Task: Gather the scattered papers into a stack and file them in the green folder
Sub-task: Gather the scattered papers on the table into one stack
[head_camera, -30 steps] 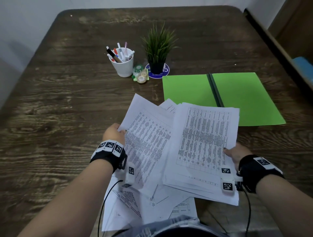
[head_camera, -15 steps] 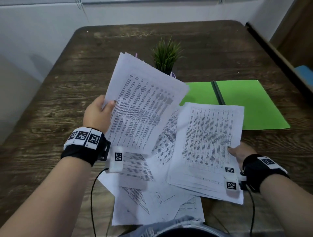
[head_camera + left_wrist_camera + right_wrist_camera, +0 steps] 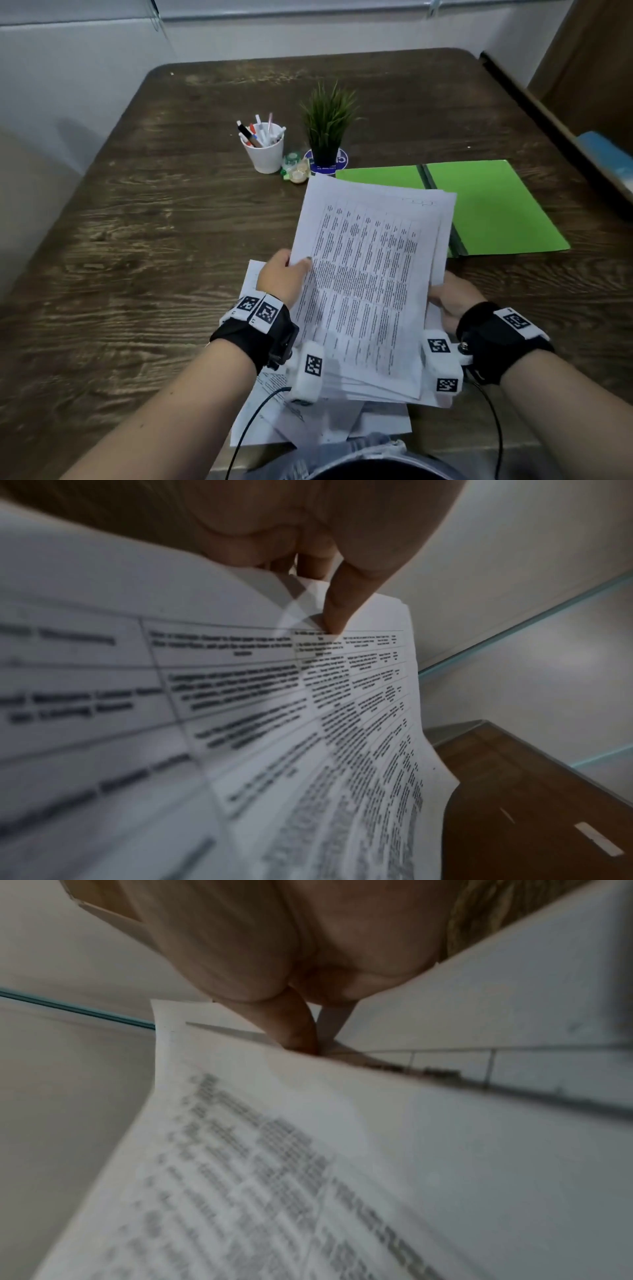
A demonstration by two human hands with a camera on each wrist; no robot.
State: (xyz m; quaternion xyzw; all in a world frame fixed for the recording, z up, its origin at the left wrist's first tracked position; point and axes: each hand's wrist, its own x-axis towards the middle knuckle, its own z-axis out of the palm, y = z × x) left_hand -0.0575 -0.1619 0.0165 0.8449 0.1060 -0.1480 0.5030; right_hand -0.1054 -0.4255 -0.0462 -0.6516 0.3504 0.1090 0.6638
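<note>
White printed sheets make up the stack (image 3: 368, 284) we hold lifted above the wooden table (image 3: 144, 212), near its front edge. Our left hand (image 3: 282, 279) pinches the stack's left edge, thumb on top and fingers beneath, and our right hand (image 3: 450, 303) takes the right edge from below — the wrist view shows one finger pressed against the sheets, thumb hidden. The edges are not squared; corners fan out at the top. Several loose papers (image 3: 318, 425) lie on the table under our wrists, so the gathering is not finished. The green folder (image 3: 493, 205) lies open just beyond the stack, its near left part hidden behind the paper. We judge the sheets light, floppy and slippery against one another: held by one edge they would sag and slide apart. Gripping both long edges near the middle seems best — tapping the bottom edge on the table would likely square them.
</note>
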